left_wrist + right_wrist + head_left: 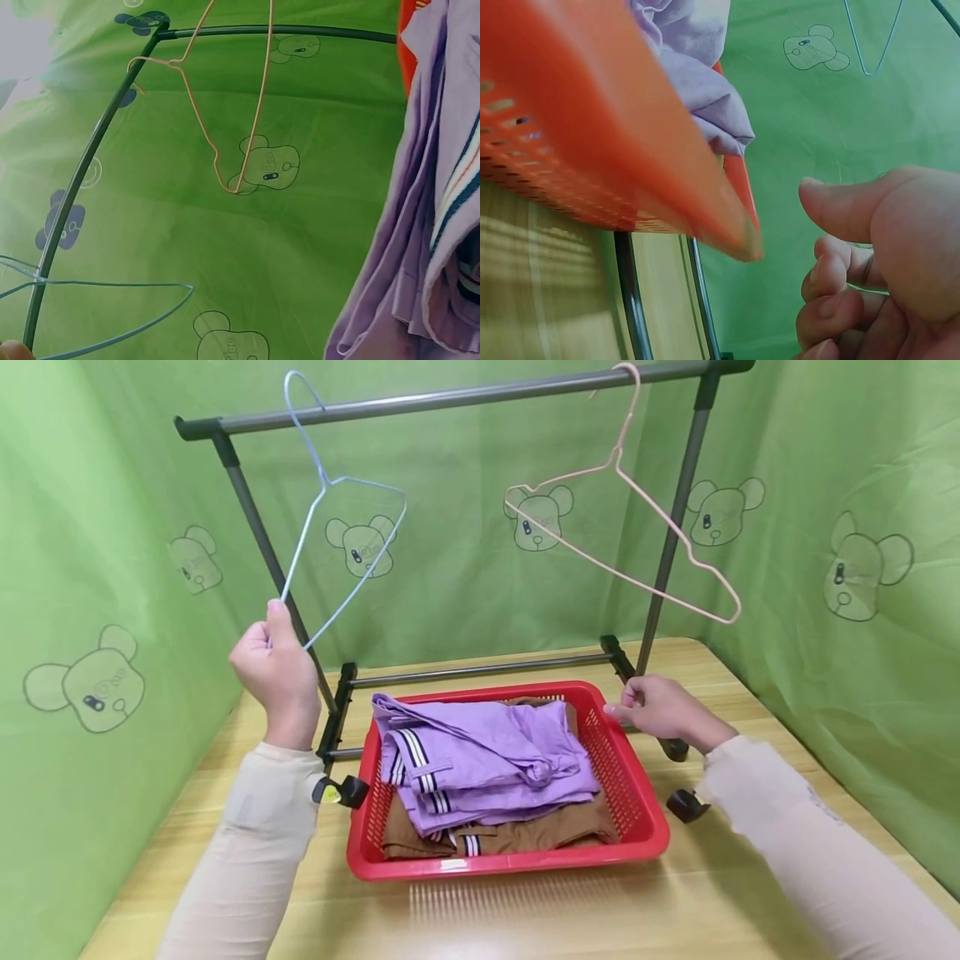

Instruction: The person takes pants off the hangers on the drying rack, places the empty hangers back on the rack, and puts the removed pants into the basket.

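My left hand [281, 677] grips a lower corner of a light blue wire hanger [324, 477], thumb along the wire. The hanger's hook overlaps the metal rail [465, 396]; whether it rests on it I cannot tell. My right hand [671, 706] is beside the right rim of a red plastic basket [517, 863], fingers loosely curled and holding nothing; a gap shows between hand and basket in the right wrist view. Inside the basket, folded lilac clothing [487, 735] with a striped band lies over brown clothing [555, 833].
A pink wire hanger [618, 452] hangs from the rail's right part. The rack's dark posts [678, 518] stand on a wooden table [330, 893] behind the basket. Green fabric [465, 585] with bear-head drawings encloses the back and sides.
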### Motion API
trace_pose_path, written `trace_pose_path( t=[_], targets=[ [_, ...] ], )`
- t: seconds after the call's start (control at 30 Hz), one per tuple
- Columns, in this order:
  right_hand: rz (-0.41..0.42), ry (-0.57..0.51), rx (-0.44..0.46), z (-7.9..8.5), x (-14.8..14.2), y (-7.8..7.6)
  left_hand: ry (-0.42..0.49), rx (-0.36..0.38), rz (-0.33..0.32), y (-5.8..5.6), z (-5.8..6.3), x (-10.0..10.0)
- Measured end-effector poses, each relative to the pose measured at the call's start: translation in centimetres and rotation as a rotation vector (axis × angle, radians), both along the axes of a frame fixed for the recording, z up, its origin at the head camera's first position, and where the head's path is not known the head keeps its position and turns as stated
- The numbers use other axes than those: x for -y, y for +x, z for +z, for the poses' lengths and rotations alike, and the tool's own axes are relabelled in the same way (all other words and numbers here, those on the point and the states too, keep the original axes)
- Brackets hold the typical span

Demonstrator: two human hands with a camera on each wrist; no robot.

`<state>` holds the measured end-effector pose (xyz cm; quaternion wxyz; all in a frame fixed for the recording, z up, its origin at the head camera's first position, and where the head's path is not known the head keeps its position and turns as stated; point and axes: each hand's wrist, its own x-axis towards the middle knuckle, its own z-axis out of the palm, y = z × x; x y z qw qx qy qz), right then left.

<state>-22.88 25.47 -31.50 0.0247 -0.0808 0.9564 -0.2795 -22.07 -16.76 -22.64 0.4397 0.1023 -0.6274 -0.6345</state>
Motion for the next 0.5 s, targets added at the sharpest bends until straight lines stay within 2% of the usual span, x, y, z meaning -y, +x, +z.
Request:
trace_pose_path(
  t=[0.2,0.33,0.5],
  targets=[
    [-0.026,-0.039,0.052,-0.4,-0.6,0.3,-0.02,0.022,-0.02,-0.2,0.3,-0.2],
    [-0.034,-0.046,0.056,-0.8,-0.8,0.5,-0.028,0.04,-0.039,-0.4,0.4,-0.1],
    [-0.028,-0.048,0.058,-1.3,-1.0,0.7,-0.017,0.099,-0.085,-0.7,0.3,-0.1]
  ],
)
